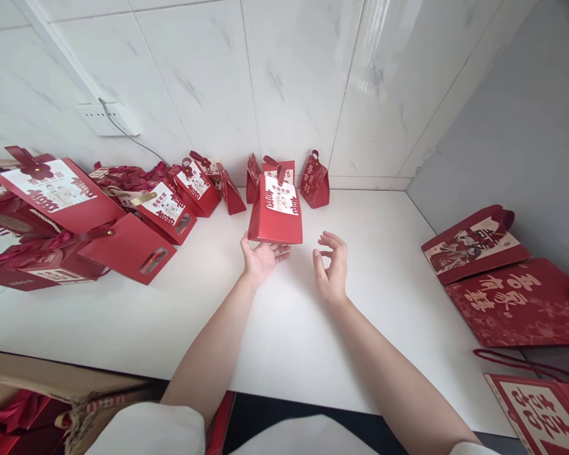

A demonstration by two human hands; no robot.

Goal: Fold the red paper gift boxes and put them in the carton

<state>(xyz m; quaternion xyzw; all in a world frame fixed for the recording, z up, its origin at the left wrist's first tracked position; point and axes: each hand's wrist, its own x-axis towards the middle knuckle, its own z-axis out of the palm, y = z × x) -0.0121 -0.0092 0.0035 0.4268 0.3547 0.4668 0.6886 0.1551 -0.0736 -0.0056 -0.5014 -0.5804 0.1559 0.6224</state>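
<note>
A red gift box (pixel 275 222) with tapering sides, a white printed label and a ribbon loop on top is at the middle of the view, tilted. My left hand (pixel 260 262) holds it from beneath, palm up, the thumb by its lower left corner and the fingers stretched under its bottom edge. To the right of the box, my right hand (pixel 332 270) is in the air, apart from it. Its fingers are curved and separated, with nothing between them.
Small red boxes, one (pixel 315 180) right of centre, stand along the tiled wall. Many red gift boxes (pixel 57 189) crowd the left side. Red bags (pixel 516 303) lie at the right by a grey panel. An open cardboard carton (pixel 76 388) sits below the white table's (pixel 289 341) front edge.
</note>
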